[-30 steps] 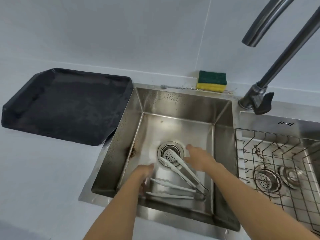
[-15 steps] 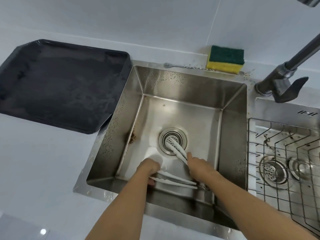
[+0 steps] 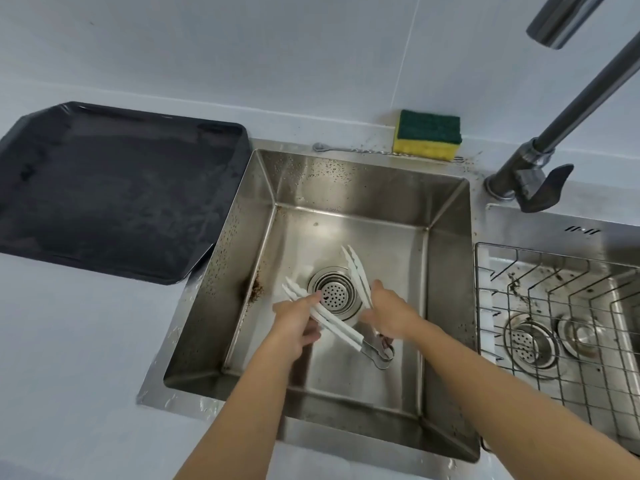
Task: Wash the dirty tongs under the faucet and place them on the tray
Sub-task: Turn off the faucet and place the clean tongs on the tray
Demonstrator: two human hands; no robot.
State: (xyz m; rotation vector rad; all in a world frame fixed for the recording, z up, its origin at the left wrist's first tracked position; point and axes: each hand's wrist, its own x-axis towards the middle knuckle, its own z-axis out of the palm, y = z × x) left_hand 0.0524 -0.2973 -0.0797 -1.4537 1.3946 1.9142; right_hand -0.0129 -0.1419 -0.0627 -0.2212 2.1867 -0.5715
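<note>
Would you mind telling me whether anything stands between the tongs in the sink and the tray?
Nothing visible does. The left hand and right hand each grip tongs in the sink; only its left wall rises between them and the tray.

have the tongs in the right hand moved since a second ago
Yes. The right-hand tongs, whose tips lay over the drain strainer, now point past its right edge, gripped by the right hand.
</note>
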